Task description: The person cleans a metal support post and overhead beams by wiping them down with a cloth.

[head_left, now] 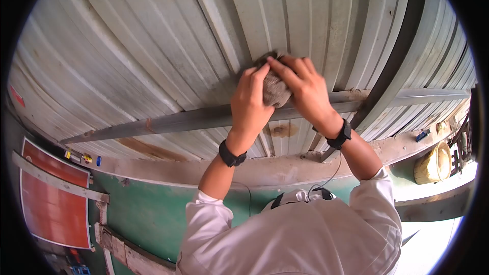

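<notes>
Both my hands are raised in front of a corrugated metal wall (168,35). Between them is a bunched grey-brown cloth (276,91), held just above a horizontal metal rail (198,118). My left hand (250,99) grips its left side with the fingers pointing up. My right hand (307,89) curls over its upper right side, and the fingertips of both hands nearly meet at the top. The cloth's far side is hidden, so I cannot tell whether it touches the wall. Each wrist wears a black band.
A slanting metal post (389,66) crosses the rail on the right. Below runs a concrete ledge (168,173) with small objects on it, above a green floor (142,198). Red panels (53,203) stand at lower left, and a yellowish bucket (433,164) at right. Thin cables hang near my wrists.
</notes>
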The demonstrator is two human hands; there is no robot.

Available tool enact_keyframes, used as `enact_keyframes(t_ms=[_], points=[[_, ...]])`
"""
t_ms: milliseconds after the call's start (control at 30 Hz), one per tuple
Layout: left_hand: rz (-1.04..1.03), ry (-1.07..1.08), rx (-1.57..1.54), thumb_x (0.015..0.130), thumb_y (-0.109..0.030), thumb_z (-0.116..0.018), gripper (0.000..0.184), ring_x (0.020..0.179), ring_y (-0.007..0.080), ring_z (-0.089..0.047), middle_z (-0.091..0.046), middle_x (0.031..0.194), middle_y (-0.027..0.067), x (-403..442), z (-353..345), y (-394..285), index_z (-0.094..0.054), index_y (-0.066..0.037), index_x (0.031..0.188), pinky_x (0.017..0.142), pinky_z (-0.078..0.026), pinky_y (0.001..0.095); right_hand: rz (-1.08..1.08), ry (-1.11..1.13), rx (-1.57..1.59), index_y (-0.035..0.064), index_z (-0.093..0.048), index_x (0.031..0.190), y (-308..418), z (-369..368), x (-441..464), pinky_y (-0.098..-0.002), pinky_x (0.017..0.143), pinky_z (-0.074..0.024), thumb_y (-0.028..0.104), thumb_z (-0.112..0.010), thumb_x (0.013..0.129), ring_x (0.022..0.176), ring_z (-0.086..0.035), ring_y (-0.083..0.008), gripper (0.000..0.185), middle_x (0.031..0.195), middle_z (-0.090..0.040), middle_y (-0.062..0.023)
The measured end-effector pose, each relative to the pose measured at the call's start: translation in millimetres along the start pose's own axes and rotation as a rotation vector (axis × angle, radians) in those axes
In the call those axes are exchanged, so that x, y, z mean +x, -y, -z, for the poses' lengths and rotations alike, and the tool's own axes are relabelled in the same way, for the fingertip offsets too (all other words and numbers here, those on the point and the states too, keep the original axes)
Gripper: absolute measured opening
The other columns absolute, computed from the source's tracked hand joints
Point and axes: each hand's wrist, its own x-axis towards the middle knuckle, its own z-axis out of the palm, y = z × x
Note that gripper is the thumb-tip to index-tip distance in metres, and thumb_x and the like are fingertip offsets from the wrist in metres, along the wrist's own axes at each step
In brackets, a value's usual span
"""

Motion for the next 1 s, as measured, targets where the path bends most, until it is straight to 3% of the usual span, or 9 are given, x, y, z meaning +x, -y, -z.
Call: enact_keyframes(t_ms=[133, 167, 300, 367, 400, 500, 700, 867, 1000], points=[[-0.139, -0.052, -0.073, 0.06, 0.004, -0.072, 0.069, 0.099, 0.0346, -0.058, -0.056, 0.107, 0.0132, 28.0, -32.3, -20.4, -0.05, -0.01, 0.125, 0.077, -0.052, 0.0425, -0.058, -0.083, -0.1, 0.0135, -0.058, 0.126, -16.5, 36.6, -1.3, -0.0373, 0.081, -0.0512, -0.005, -0.061, 0.066, 0.099, -0.056, -0.0295, 0.063, 0.115, -0.059, -0.0084], [-0.119, -0.013, -0.112, 0.06, 0.005, -0.072, 0.069, 0.1, 0.0346, -0.059, -0.058, 0.109, 0.0139, 29.7, -36.5, -29.6, -0.051, -0.008, 0.124, 0.082, -0.051, 0.0407, -0.079, -0.099, -0.11, 0.013, -0.058, 0.127, -19.7, 43.0, -6.7, -0.0382, 0.084, -0.0504, -0.007, -0.061, 0.064, 0.101, -0.056, -0.0309, 0.066, 0.117, -0.059, -0.0095], [-0.02, 0.28, -0.206, 0.064, 0.004, -0.068, 0.061, 0.096, 0.0348, -0.062, -0.059, 0.109, 0.0133, 14.9, -53.4, -49.6, -0.049, -0.008, 0.121, 0.075, -0.054, 0.042, -0.268, 0.103, -0.163, 0.0087, -0.056, 0.128, -28.7, 62.1, -49.7, -0.0398, 0.092, -0.0479, -0.014, -0.055, 0.06, 0.11, -0.054, -0.0347, 0.072, 0.123, -0.057, -0.0131], [0.039, 0.504, -0.117, 0.065, -0.004, -0.07, 0.056, 0.084, 0.0348, -0.065, -0.061, 0.102, 0.0146, -2.4, -62.3, -51.0, -0.051, -0.007, 0.117, 0.067, -0.055, 0.0437, -0.249, 0.256, -0.167, 0.0059, -0.054, 0.128, -37.2, 62.3, -76.2, -0.0402, 0.096, -0.0461, -0.013, -0.054, 0.061, 0.113, -0.053, -0.0359, 0.07, 0.126, -0.056, -0.0153], [0.036, 0.489, -0.104, 0.065, -0.005, -0.07, 0.056, 0.083, 0.0345, -0.066, -0.061, 0.101, 0.0148, -10.2, -64.4, -52.2, -0.051, -0.007, 0.117, 0.066, -0.055, 0.0437, -0.31, 0.295, -0.09, 0.0049, -0.055, 0.128, -36.4, 60.2, -85.5, -0.041, 0.098, -0.0439, -0.011, -0.059, 0.066, 0.117, -0.053, -0.0366, 0.064, 0.127, -0.057, -0.0162], [0.056, 0.497, -0.052, 0.064, -0.004, -0.07, 0.059, 0.081, 0.0337, -0.066, -0.06, 0.104, 0.0159, -28.3, -58.8, -57.4, -0.052, -0.005, 0.12, 0.064, -0.056, 0.0421, -0.294, 0.284, -0.088, 0.0024, -0.057, 0.124, -28.0, 56.6, -90.3, -0.0408, 0.101, -0.0421, -0.005, -0.065, 0.067, 0.118, -0.053, -0.0356, 0.058, 0.128, -0.057, -0.0174], [0.087, 0.414, -0.104, 0.068, -0.003, -0.067, 0.059, 0.085, 0.0344, -0.065, -0.058, 0.111, 0.017, -49.6, -36.8, -44.6, -0.051, -0.004, 0.125, 0.065, -0.055, 0.042, -0.271, 0.349, -0.023, 0.0011, -0.059, 0.119, -7.3, 42.8, -79.9, -0.0415, 0.098, -0.0452, 0.003, -0.065, 0.065, 0.115, -0.055, -0.0369, 0.054, 0.125, -0.058, -0.0188], [0.222, 0.391, -0.121, 0.064, 0.002, -0.067, 0.062, 0.094, 0.034, -0.064, -0.059, 0.116, 0.0129, -61.6, 16.2, -12.6, -0.052, -0.007, 0.123, 0.074, -0.055, 0.0411, -0.209, 0.397, 0.076, -0.0009, -0.057, 0.118, 26.2, 4.8, -54.8, -0.0407, 0.099, -0.0452, 0.001, -0.063, 0.06, 0.117, -0.054, -0.0358, 0.059, 0.124, -0.059, -0.0189], [0.354, 0.371, -0.004, 0.059, 0.009, -0.058, 0.072, 0.11, 0.0335, -0.059, -0.058, 0.124, 0.0117, -76.6, 74.4, 9.4, -0.051, -0.01, 0.129, 0.087, -0.052, 0.0386, -0.095, 0.344, 0.214, -0.0051, -0.057, 0.117, 64.8, -45.5, -39.4, -0.0408, 0.1, -0.0445, 0.001, -0.062, 0.055, 0.115, -0.054, -0.037, 0.063, 0.123, -0.058, -0.0221]])
